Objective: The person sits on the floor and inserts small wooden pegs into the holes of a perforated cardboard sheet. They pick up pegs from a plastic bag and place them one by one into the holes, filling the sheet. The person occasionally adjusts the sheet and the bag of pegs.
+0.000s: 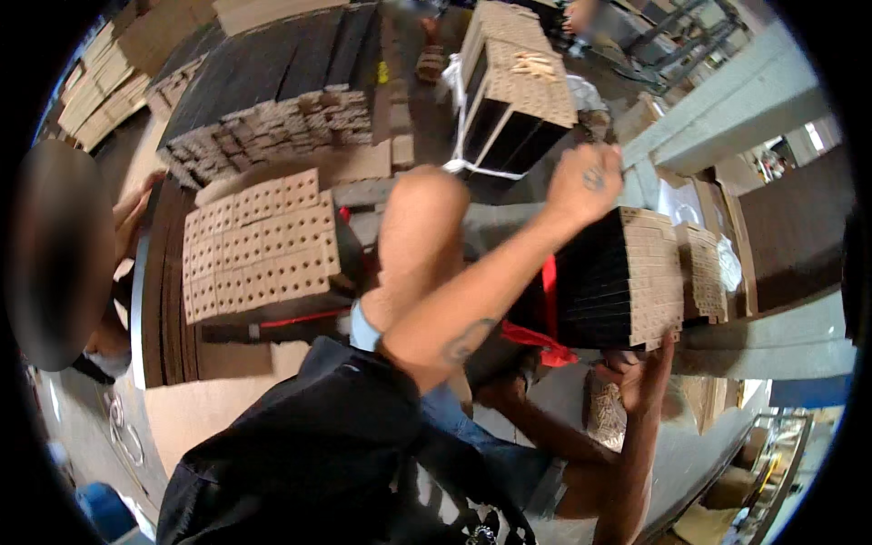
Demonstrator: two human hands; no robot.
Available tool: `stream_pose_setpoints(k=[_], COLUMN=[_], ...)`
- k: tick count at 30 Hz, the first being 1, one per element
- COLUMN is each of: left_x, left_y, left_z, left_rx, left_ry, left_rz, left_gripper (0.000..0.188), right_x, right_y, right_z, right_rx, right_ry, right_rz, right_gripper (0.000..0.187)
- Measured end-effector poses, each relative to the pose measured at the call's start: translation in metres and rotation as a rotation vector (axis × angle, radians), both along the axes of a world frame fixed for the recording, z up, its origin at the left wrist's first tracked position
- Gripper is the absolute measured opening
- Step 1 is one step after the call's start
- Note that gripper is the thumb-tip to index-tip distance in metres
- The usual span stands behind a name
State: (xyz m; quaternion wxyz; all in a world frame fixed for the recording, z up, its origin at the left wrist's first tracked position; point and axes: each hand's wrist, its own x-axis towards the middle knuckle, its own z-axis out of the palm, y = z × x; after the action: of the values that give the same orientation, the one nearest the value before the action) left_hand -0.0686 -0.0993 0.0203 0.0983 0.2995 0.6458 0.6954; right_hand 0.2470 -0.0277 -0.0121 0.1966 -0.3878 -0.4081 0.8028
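A bundle of black-faced boards with tan, drilled ends stands at right centre. My left hand, on a bare forearm crossing from the lower left, is closed in a fist at the bundle's upper edge; whatever is inside it is hidden. A red strap runs along the bundle's left side, with loose folds of it lying below. At the lower right corner my right hand grips the bundle, thumb up against the tan ends and fingers curled beneath. My bent knee is left of the bundle.
Another drilled stack lies at left, near a person's blurred head and arm. Behind are a large pile of black boards and a white-strapped bundle with small wooden pegs on top. A grey metal post stands at right.
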Motion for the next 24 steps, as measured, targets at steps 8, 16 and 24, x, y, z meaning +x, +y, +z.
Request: stream_pose_setpoints(k=[8, 16, 24], left_x=[0.054, 0.121, 0.114], left_y=[-0.027, 0.012, 0.035], left_z=[-0.083, -0.076, -0.079], left_rx=[-0.191, -0.238, -0.155], left_ry=[-0.043, -0.285, -0.098], left_rz=[-0.248, -0.249, -0.078], left_gripper=[0.064, 0.111, 0.089], right_x=[-0.001, -0.04, -0.085], right_y=[0.023, 0.017, 0.054], right_z=[-0.011, 0.003, -0.015], right_rx=[0.051, 0.142, 0.217], right_ry=[-0.14, -0.249, -0.182], right_rz=[-0.022, -0.12, -0.06], right_gripper=[0.078, 0.084, 0.092])
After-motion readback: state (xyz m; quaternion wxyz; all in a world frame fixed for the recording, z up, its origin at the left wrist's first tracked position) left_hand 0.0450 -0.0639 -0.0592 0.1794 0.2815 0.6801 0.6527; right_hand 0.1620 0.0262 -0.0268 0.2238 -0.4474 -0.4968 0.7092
